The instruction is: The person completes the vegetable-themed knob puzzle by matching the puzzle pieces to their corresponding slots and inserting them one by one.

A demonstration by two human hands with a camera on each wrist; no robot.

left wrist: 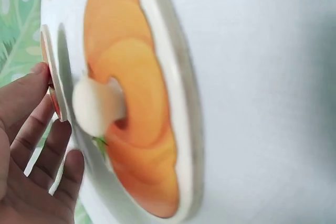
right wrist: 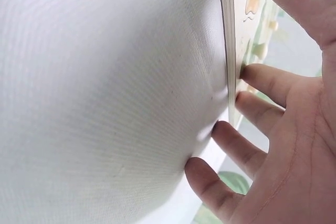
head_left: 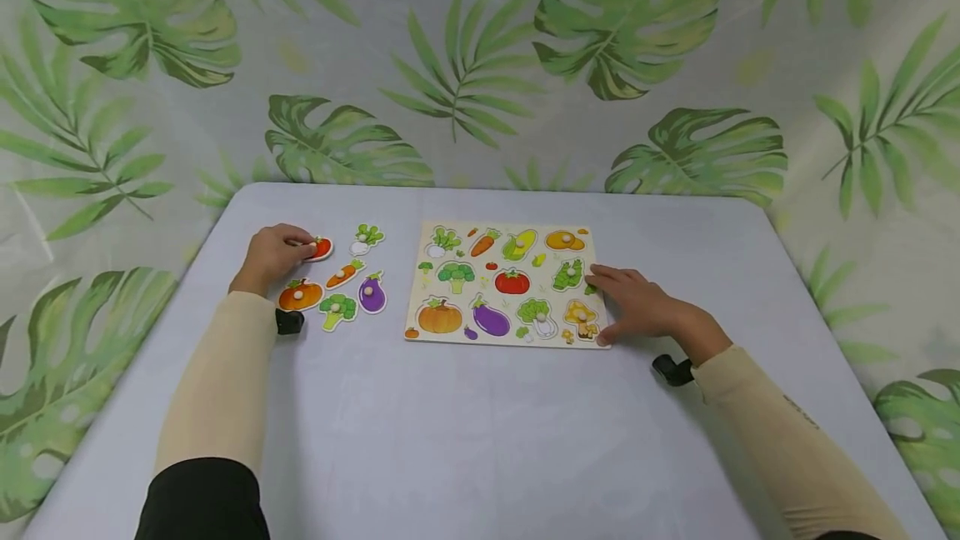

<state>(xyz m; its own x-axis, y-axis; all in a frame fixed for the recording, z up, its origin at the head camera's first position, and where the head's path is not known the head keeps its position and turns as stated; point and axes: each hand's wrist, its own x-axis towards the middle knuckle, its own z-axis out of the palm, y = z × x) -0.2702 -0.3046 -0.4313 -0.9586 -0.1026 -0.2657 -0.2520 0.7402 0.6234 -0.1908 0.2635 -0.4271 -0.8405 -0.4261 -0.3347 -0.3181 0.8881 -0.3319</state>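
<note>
At the left of the table, my left hand (head_left: 273,257) pinches a tomato puzzle piece (head_left: 323,249) between thumb and fingertips. In the left wrist view this tomato piece (left wrist: 54,90) stands tilted on edge beside the large pumpkin piece (left wrist: 131,72), which has a round white knob. My right hand (head_left: 641,307) lies at the right edge of the vegetable puzzle board (head_left: 468,329), fingers spread and thumb at its lower right corner. From the right wrist, fingertips (right wrist: 251,72) show along the side of the board (right wrist: 229,35).
Near the left hand lie other loose pieces: a radish (head_left: 366,240), a carrot (head_left: 344,275), an eggplant (head_left: 372,294), a broccoli (head_left: 337,310) and a pumpkin (head_left: 302,296). A white cloth covers the table (head_left: 480,432). A leaf-print curtain (head_left: 480,48) hangs behind it.
</note>
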